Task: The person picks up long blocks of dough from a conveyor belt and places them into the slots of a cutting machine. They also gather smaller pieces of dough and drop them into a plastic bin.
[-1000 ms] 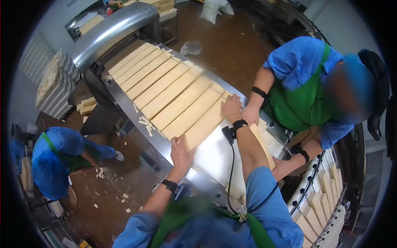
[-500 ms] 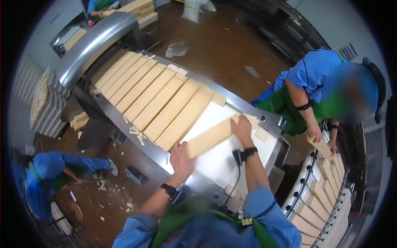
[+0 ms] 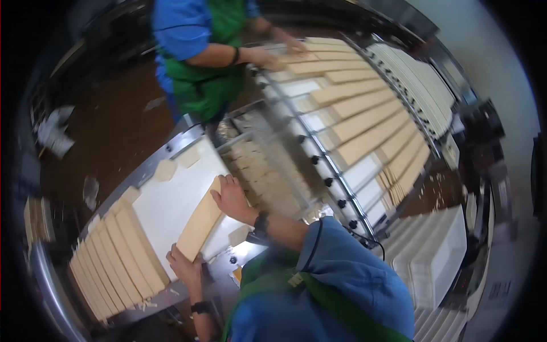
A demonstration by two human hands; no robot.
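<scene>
A long pale slab [image 3: 199,223] is held by its two ends over the white belt [image 3: 165,199]. My left hand [image 3: 185,267] grips the near end, and my right hand [image 3: 231,198] has its fingers wrapped round the far end. Left of the slab, a row of similar slabs [image 3: 117,256] lies side by side on the same belt. Small cut end pieces [image 3: 165,170] rest along the belt's far side.
Beyond a bin of offcuts [image 3: 250,165], a second conveyor [image 3: 319,149] carries more slabs. A co-worker [image 3: 199,57] stands at its far end with both hands over the slabs. White trays [image 3: 427,253] are stacked at the right.
The view has swung right, toward the second conveyor. Both my hands still hold the slab, which now points more away from me. The co-worker's hands have moved onto the slabs on the second conveyor.
</scene>
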